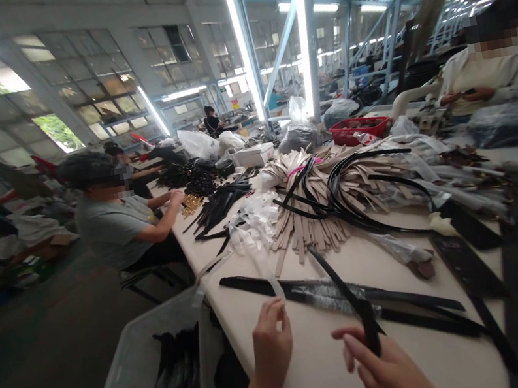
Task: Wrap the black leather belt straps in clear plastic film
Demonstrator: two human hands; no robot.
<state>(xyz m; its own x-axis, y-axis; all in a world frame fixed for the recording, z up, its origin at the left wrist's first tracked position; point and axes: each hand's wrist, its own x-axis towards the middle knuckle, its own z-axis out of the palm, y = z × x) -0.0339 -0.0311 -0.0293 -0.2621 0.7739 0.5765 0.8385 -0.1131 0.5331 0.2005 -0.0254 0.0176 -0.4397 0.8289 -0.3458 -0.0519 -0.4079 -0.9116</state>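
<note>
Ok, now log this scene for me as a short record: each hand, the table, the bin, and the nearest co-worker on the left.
Left hand: fingers pinching a translucent plastic strip
Right hand: holding a black strap, its far end pointing up and away
Table: pale top; pile of beige strips beyond the hands; red basket farther back
Bin: beside the table, black material inside
Co-worker: seated, grey top, hands over the table

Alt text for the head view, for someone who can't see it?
A person's right hand holds a long, flat black strap over a cream table; the left hand pinches a translucent plastic strip. Beyond lie piled beige strips.
</note>
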